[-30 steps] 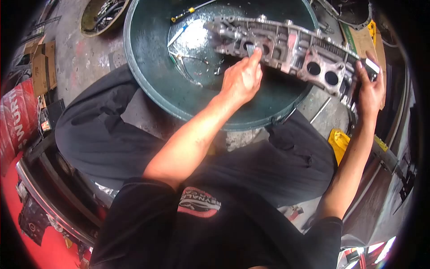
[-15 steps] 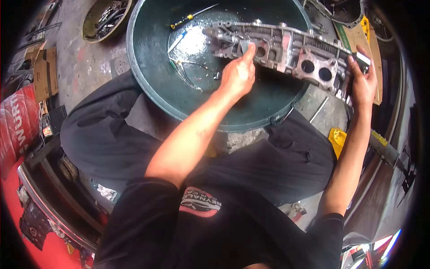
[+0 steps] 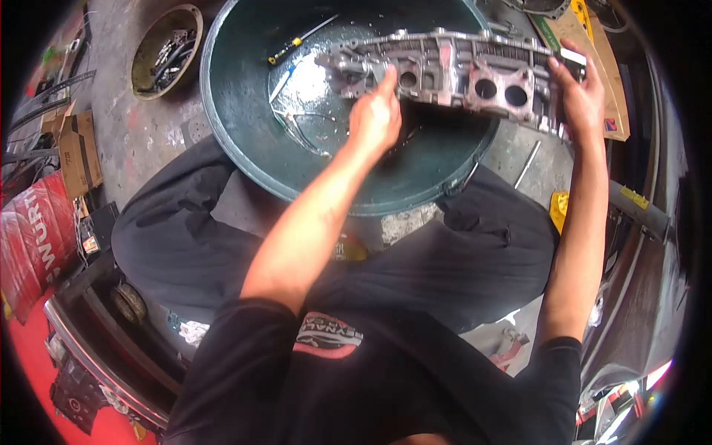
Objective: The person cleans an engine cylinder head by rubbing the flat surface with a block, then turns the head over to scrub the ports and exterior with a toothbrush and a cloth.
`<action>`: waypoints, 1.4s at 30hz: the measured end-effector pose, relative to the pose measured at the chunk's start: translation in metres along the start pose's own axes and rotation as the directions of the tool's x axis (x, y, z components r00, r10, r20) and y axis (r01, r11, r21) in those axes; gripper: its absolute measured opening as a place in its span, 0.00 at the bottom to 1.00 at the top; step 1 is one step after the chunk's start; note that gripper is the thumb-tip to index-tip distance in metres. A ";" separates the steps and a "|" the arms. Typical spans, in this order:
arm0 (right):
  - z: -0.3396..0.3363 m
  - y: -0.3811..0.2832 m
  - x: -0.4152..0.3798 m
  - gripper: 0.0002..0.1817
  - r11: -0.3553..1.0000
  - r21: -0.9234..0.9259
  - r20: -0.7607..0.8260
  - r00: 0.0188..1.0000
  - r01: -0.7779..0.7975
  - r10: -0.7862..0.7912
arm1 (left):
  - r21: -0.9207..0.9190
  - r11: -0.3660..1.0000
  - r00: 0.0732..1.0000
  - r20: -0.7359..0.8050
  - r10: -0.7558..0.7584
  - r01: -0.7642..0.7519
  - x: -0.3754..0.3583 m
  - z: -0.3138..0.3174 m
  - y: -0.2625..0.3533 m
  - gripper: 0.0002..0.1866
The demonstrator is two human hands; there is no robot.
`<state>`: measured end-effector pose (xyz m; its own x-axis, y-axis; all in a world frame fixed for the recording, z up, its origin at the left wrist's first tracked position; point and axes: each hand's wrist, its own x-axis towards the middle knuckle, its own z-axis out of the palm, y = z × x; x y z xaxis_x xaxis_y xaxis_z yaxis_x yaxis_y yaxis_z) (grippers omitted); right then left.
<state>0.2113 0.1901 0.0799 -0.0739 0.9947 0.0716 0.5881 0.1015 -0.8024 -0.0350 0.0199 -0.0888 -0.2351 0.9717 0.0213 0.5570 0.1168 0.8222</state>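
A metal cylinder head [image 3: 452, 74] is held over a large dark green tub [image 3: 222, 141], its side with round ports turned up toward me. My right hand [image 3: 582, 96] grips its right end, thumb on the near face. Close to the left end, my left hand [image 3: 376, 119] is closed against the head with one digit pointing up along it; the other fingers are partly hidden. Inside the tub lie a yellow-handled screwdriver [image 3: 285, 54], a blue-and-white slim tool [image 3: 284, 80] and some thin wire-like strands [image 3: 300, 133].
A round pan [image 3: 141, 85] of metal parts stands at the upper left, with a cardboard box [image 3: 79, 152] below it. My legs [image 3: 178, 222] flank the tub. On the right are a metal rod [image 3: 528, 165], a yellow item [image 3: 558, 210] and flattened cardboard [image 3: 612, 96].
The cylinder head and both hands appear a little farther left. The tub and surroundings have shifted too, so the camera view has turned slightly. Both hands keep the same hold.
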 end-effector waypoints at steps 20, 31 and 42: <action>-0.001 0.001 -0.015 0.19 0.964 -0.260 0.064 0.995 -0.052 0.071 | 0.178 0.925 0.939 0.147 0.312 -0.335 0.000 -0.011 -0.030 0.29; 0.038 -0.019 0.018 0.24 0.971 -0.236 -0.038 0.999 -0.042 0.034 | 0.089 0.963 0.912 0.352 0.209 -0.255 0.059 -0.037 -0.088 0.29; -0.006 -0.013 -0.002 0.34 0.991 0.132 -0.044 0.999 0.017 -0.012 | -0.069 0.956 0.916 0.274 0.294 -0.286 0.108 -0.036 -0.170 0.34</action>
<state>0.2082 0.1871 0.0938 -0.0456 0.9932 0.1069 0.4752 0.1157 -0.8722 -0.1836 0.0976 -0.2063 0.1670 0.9803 0.1052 0.5444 -0.1806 0.8192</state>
